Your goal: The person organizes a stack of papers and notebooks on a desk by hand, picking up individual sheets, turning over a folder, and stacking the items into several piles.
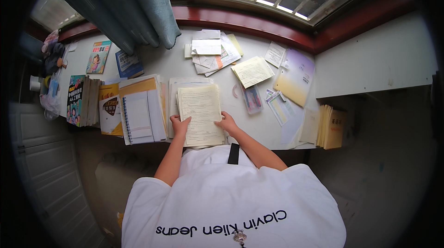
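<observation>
A stack of printed cream paper sheets (pixel 202 109) lies before me at the desk's front edge, between my hands. My left hand (pixel 180 125) grips its left edge, thumb on top. On its right edge is my right hand (pixel 226 123), also with the thumb over the paper; the fingers beneath are hidden. Under and behind the stack, more pale sheets (pixel 173 90) show at the left. Close by on the left stands a pile of papers and folders with a spiral notebook (pixel 138 116) on top.
Right of the stack are a clear pencil case (pixel 252 100), yellowish printed sheets (pixel 253 71) and a purple-yellow notebook (pixel 296 74). A brown-covered book (pixel 334 128) sits at the desk's right end. Upright books (pixel 76 100) are at the left; loose papers (pixel 206 46) lie behind, near a blue curtain (pixel 138 8).
</observation>
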Demonstrator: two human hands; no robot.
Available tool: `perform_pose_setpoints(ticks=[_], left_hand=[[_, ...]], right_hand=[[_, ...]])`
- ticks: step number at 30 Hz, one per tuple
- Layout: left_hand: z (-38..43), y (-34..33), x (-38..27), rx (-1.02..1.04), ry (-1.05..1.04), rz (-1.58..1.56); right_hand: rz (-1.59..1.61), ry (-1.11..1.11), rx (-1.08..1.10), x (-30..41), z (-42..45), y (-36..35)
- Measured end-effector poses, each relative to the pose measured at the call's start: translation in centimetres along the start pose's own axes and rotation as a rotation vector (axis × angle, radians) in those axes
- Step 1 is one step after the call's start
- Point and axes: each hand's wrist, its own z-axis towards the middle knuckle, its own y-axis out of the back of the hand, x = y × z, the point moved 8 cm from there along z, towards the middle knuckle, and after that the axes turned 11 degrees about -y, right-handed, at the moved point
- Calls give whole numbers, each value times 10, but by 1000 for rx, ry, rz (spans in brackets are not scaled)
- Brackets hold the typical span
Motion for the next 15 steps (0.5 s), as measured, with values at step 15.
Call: perform_pose_setpoints(ticks=[15], left_hand=[[-35,-20,-85,439,-27,-257]], right_hand=[[241,299,105,45,-38,33]])
